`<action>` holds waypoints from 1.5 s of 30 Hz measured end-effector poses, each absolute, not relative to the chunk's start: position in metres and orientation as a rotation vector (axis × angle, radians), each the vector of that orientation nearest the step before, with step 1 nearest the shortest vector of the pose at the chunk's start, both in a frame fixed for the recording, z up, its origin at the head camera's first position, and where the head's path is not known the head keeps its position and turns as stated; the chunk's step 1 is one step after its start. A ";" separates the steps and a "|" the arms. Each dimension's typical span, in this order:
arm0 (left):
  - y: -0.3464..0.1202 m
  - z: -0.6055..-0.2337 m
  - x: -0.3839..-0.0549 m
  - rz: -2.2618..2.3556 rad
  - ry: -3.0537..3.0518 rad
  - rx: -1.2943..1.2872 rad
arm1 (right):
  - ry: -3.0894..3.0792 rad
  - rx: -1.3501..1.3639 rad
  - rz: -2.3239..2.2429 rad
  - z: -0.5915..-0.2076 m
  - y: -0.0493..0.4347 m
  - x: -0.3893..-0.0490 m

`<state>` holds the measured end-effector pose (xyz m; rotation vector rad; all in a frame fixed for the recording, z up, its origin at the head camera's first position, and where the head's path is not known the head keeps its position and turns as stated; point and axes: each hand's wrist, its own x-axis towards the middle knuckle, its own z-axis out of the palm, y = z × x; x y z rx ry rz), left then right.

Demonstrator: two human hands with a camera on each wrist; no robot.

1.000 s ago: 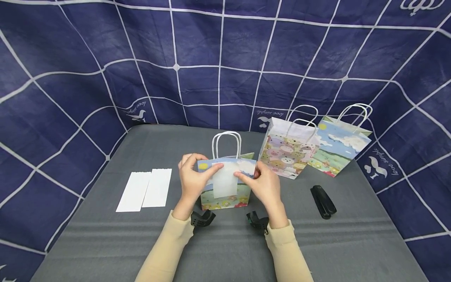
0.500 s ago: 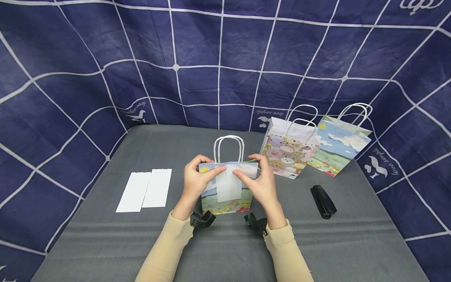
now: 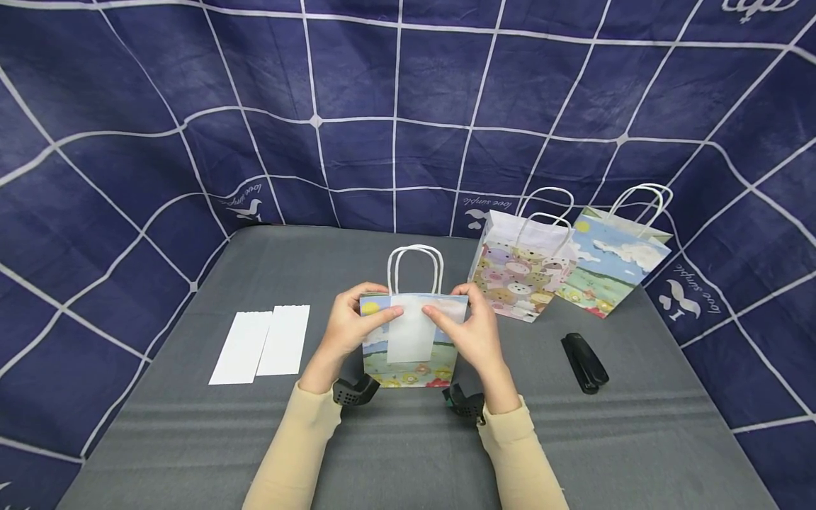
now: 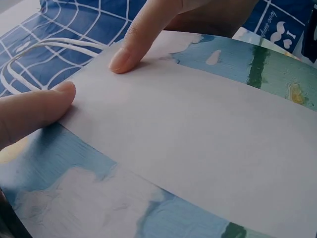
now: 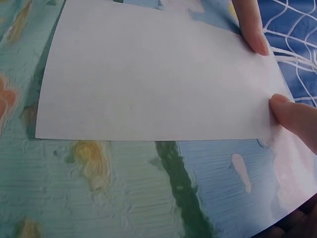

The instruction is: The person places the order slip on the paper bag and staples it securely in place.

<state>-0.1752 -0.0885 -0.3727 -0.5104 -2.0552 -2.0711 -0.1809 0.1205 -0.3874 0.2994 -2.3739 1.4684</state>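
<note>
A paper gift bag (image 3: 379, 347) with a painted sky-and-meadow print and white twisted handles (image 3: 415, 249) stands in the middle of the table. Flat against its front, at the top edge, lies a white paper slip (image 3: 410, 340). My left hand (image 3: 353, 319) grips the bag's upper left side, its thumb pressing the slip's left edge. On the other side my right hand (image 3: 472, 326) pinches the upper right, thumb on the slip's right edge. Both thumbs also show on the slip (image 4: 173, 114) in the left wrist view. The fingers behind the bag are mostly hidden.
Two white paper slips (image 3: 242, 347) lie side by side on the grey table at left. A bag with an animal print (image 3: 516, 276) and another meadow-print bag (image 3: 612, 258) stand at back right. A black stapler (image 3: 584, 363) lies at right.
The bag has shifted slightly down toward me. The slip moved a little right, then back left, along its front. Both hands keep their grip at its top.
</note>
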 end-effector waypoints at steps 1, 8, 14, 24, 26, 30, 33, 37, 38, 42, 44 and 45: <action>-0.089 -0.372 -0.175 -2.079 -2.059 -0.508 | -2.374 0.296 1.477 -0.387 0.120 -0.181; -0.086 -0.370 -0.174 -2.089 -2.053 -0.497 | -2.365 0.287 1.491 -0.388 0.121 -0.182; -0.084 -0.370 -0.174 -2.043 -2.056 -0.496 | -2.381 0.298 1.492 -0.388 0.122 -0.183; -0.082 -0.369 -0.174 -2.013 -2.054 -0.487 | -2.386 0.312 1.504 -0.388 0.125 -0.183; -0.082 -0.369 -0.174 -2.016 -2.052 -0.485 | -2.392 0.311 1.500 -0.388 0.125 -0.183; -0.082 -0.370 -0.174 -2.014 -2.058 -0.469 | -2.409 0.320 1.494 -0.386 0.125 -0.183; -0.083 -0.369 -0.174 -2.009 -2.064 -0.458 | -2.441 0.319 1.485 -0.386 0.127 -0.183; -0.083 -0.369 -0.173 -2.011 -2.066 -0.453 | -2.466 0.360 1.482 -0.381 0.134 -0.180; -0.083 -0.370 -0.173 -2.016 -2.066 -0.450 | -2.455 0.392 1.475 -0.378 0.137 -0.178; -0.083 -0.369 -0.174 -2.040 -2.073 -0.426 | -2.379 0.471 1.478 -0.378 0.160 -0.177; -0.083 -0.369 -0.174 -2.046 -2.077 -0.416 | -2.372 0.463 1.449 -0.383 0.175 -0.180; -0.083 -0.369 -0.174 -2.045 -2.080 -0.414 | -2.384 0.435 1.437 -0.387 0.183 -0.182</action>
